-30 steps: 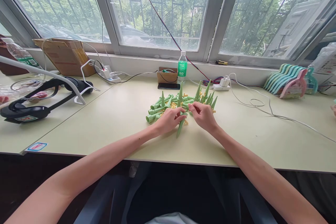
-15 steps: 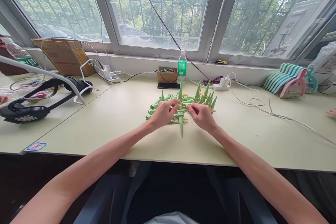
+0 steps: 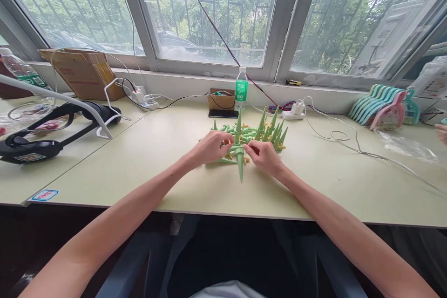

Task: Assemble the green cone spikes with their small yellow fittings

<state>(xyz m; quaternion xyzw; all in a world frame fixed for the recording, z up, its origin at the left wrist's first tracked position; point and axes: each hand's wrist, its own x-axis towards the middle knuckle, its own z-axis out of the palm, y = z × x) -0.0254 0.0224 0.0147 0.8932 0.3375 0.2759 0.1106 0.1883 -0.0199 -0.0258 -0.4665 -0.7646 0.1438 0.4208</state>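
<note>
A pile of green plastic watering spikes (image 3: 265,132) with small yellow valves lies on the table before me. My left hand (image 3: 213,146) is at the pile's left front, its fingers curled in beside a green tube; what they hold is hidden. Across from it, my right hand (image 3: 266,156) pinches thumb and forefinger together by the collar of the nearest watering spike (image 3: 240,165), whose point faces me. Anything in that pinch is too small to make out. Between and behind the hands, another spike (image 3: 239,125) points upward.
Behind the pile are a phone (image 3: 223,113), a small cardboard box (image 3: 221,100) and a water bottle (image 3: 241,88). A black headset (image 3: 38,142) sits left. White cables (image 3: 349,142), hangers (image 3: 379,107) and clear plastic film (image 3: 407,145) lie right. Another person's hand (image 3: 443,132) shows at the right edge.
My left hand has drawn back leftward from the middle of the pile. My right hand has shifted slightly left and down. Clear film has appeared near the hangers, and the other person's hand has moved up.
</note>
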